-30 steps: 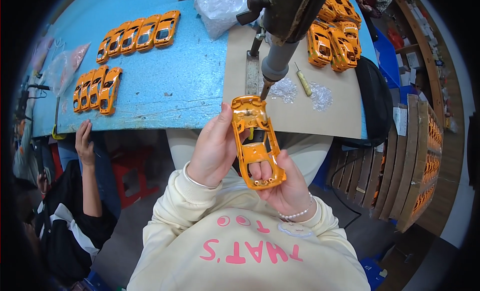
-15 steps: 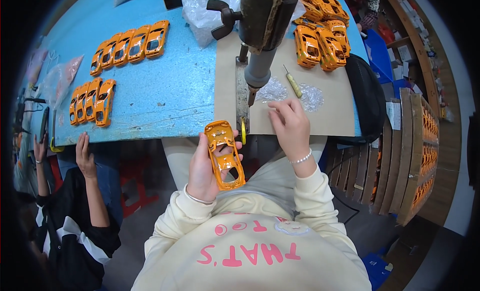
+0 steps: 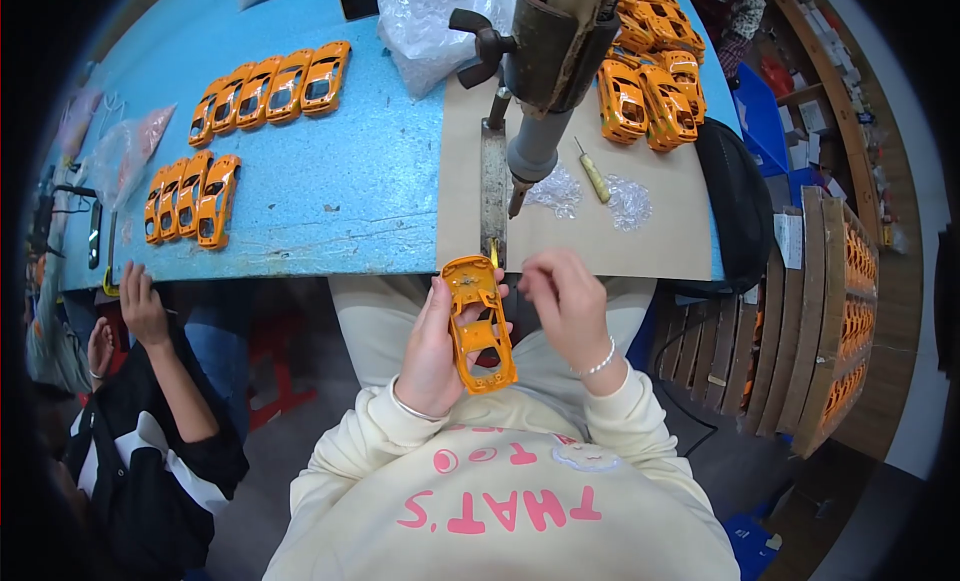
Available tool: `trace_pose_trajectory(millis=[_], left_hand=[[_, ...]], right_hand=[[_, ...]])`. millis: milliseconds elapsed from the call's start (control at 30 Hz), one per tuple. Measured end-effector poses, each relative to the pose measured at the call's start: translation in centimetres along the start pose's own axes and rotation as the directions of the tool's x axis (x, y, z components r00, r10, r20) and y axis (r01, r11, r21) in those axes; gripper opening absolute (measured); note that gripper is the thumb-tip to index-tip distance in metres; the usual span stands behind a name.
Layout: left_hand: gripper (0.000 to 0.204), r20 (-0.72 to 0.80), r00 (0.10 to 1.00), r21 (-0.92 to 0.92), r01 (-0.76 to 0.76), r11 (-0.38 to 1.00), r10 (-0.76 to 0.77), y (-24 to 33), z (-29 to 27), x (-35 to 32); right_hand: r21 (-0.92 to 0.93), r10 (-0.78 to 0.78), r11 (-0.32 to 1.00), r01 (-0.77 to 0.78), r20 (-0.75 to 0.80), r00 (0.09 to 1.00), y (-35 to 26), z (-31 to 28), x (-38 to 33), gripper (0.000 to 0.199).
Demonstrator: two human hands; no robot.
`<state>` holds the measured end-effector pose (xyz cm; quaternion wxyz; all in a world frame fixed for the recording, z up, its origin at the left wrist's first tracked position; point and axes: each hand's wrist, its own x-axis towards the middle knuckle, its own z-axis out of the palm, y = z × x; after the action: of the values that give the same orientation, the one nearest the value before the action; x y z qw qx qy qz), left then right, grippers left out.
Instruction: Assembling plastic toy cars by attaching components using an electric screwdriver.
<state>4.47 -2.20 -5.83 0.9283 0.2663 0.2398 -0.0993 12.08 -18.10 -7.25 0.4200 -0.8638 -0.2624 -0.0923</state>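
Note:
My left hand (image 3: 428,346) is closed round an orange toy car body shell (image 3: 481,336), its hollow underside turned up, just off the table's near edge. My right hand (image 3: 572,306) is beside the shell with thumb and fingers pinched together; anything between the fingertips is too small to make out. Beyond them, two heaps of small clear plastic pieces (image 3: 629,202) lie on brown paper (image 3: 660,236). A thin pointed tool with a yellowish handle (image 3: 594,178) rests between the heaps.
A bench press (image 3: 535,146) stands over the table's middle. Orange car shells are lined up on the blue table (image 3: 360,201) at left and piled (image 3: 645,96) at far right. A black case (image 3: 735,201) and stacked trays (image 3: 840,311) are at right. A co-worker's hand (image 3: 145,306) is at left.
My right hand has drawn back from near the clear pieces toward the shell, fingers now pinched. The shell has shifted slightly right and nearer in view. The co-worker's hands have moved.

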Motion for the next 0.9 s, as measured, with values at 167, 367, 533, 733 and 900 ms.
trace_pose_trajectory(millis=[167,367,533,733,900], left_hand=[[0.051,0.04,0.999,0.04,0.0,0.999,-0.001,-0.5,0.1,-0.4],[0.051,0.076,0.992,0.05,0.096,0.994,-0.1,-0.6,0.2,-0.8],[0.047,0.126,0.992,0.11,0.018,0.994,-0.032,-1.1,0.5,-1.5],[0.047,0.763,0.546,0.484,-0.837,0.255,0.347,1.1,-1.1,-1.1],[0.05,0.905,0.393,0.422,-0.881,-0.213,0.166,3.0,0.1,-1.8]], right_hand=[[-0.038,-0.163,0.986,0.164,0.033,0.986,-2.4,-1.0,-0.3,0.022],[-0.038,-0.113,0.993,0.113,0.007,0.994,-1.9,-1.1,-1.0,0.021],[0.152,0.067,0.986,-0.061,-0.036,0.997,-2.1,-1.9,-1.7,0.018],[0.657,0.366,0.628,-0.418,0.225,0.903,-4.8,-6.5,-1.3,0.019],[0.531,0.081,0.792,-0.3,0.395,0.915,-6.1,-7.7,-1.3,0.02]])
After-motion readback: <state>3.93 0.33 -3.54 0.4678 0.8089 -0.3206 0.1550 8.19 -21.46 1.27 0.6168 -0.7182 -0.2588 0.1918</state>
